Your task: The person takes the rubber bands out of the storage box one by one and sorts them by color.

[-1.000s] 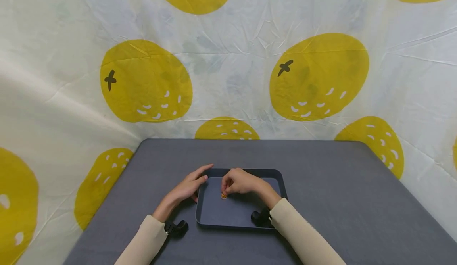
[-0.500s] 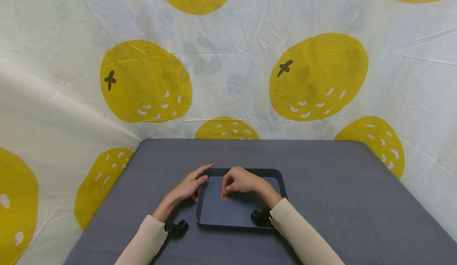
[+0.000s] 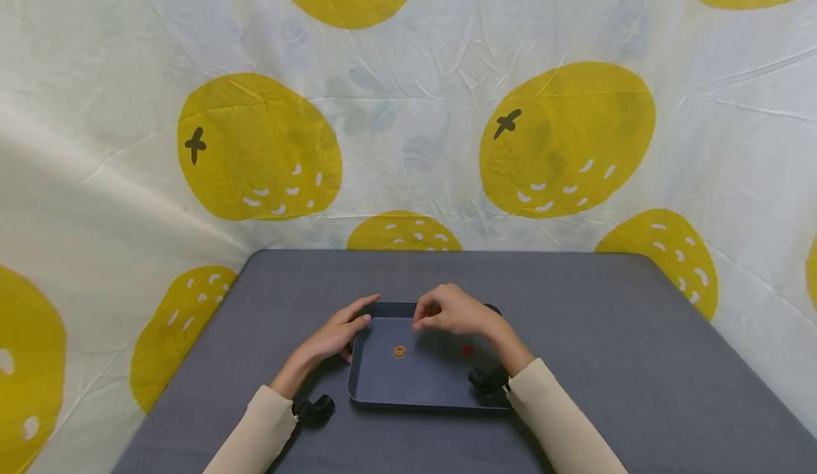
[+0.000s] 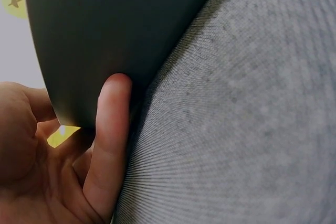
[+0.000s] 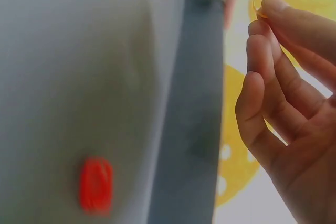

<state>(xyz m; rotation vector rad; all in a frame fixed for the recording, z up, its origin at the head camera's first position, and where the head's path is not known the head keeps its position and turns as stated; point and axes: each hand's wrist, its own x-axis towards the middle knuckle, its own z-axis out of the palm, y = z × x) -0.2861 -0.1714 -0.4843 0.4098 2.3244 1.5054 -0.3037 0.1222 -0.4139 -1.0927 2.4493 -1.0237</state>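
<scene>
My right hand (image 3: pixel 456 311) is raised over the far part of the dark tray (image 3: pixel 421 408). Between thumb and fingertip it pinches a thin orange rubber band (image 5: pixel 258 7), seen as a small loop in the right wrist view. Below and left of that hand, several orange rubber bands (image 3: pixel 399 351) lie overlapping on the tray floor. A small red loop-shaped bundle (image 3: pixel 468 350) rests farther right in the tray, under the right wrist. My left hand (image 3: pixel 336 333) holds the tray's left wall near the far corner; one finger (image 4: pixel 114 114) presses its outer side.
The tray stands on a grey cloth-covered table (image 3: pixel 574 318). A white curtain (image 3: pixel 415 133) with big yellow fruit prints hangs behind and along the sides. Black wrist cameras sit on both wrists, the right one (image 3: pixel 487 380) over the tray's near right part.
My right hand has lifted from the orange rubber bands and moved right and away, one band pinched in its fingers. The red bundle has come into sight. My left hand stays at the tray.
</scene>
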